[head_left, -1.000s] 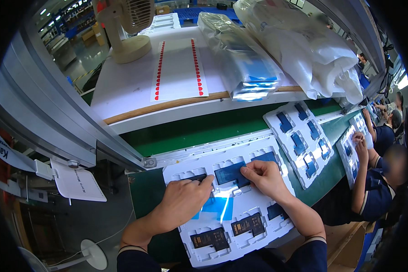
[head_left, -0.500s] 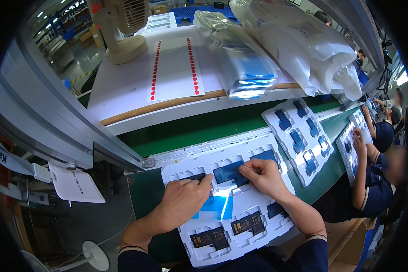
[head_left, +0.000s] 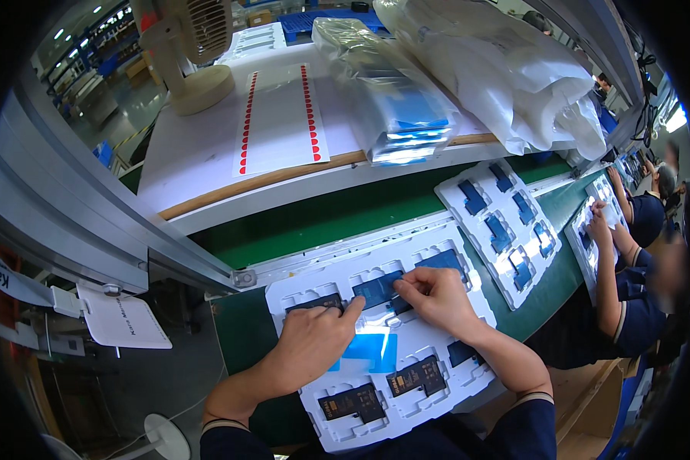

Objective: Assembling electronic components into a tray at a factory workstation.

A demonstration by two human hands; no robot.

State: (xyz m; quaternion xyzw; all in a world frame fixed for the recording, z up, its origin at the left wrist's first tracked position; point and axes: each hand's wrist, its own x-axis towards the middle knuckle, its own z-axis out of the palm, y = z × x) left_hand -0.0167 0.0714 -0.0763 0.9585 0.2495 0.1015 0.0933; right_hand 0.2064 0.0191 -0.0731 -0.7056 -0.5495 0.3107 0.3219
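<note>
On green belt, two white trays [head_left: 437, 383] — left hand [head_left: 314, 345] flat pressing, right hand [head_left: 429, 295] pinching one blue part [head_left: 376, 290].

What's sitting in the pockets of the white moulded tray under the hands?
The white moulded tray holds dark rectangular parts in the near pockets and blue-filmed rectangular parts farther back. The left hand and right hand cover some middle pockets.

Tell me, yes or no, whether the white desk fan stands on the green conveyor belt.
No. The white desk fan stands on the raised white shelf, behind the green conveyor belt.
</note>
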